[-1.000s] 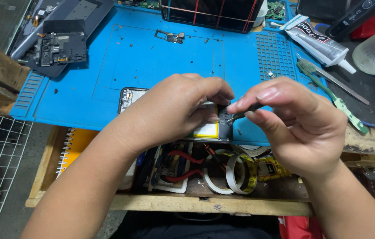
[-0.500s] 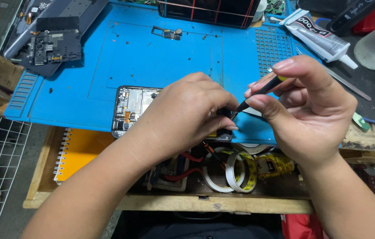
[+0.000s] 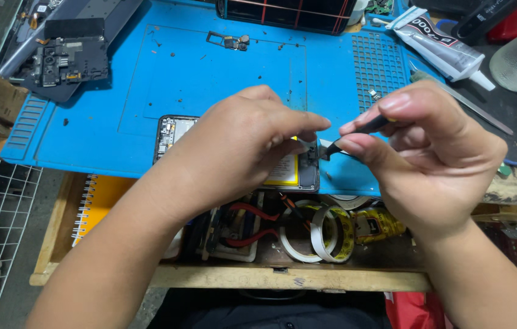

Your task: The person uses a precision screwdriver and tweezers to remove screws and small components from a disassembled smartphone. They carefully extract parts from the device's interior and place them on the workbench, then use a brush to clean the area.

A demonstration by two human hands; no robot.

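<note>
On blue mat (image 3: 210, 79): hands (left (image 3: 243, 149), right (image 3: 429, 155)) tweezers (image 3: 356, 135) at opened phone (image 3: 298, 173).

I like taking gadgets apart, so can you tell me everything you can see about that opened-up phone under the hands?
The opened phone lies flat on the blue mat, its back cover off. It has a dark frame, a yellow-labelled battery in the middle and small circuit parts at its left end. The left hand rests over it, hiding most of it. The right hand pinches black tweezers whose tip meets the phone's right end.
</note>
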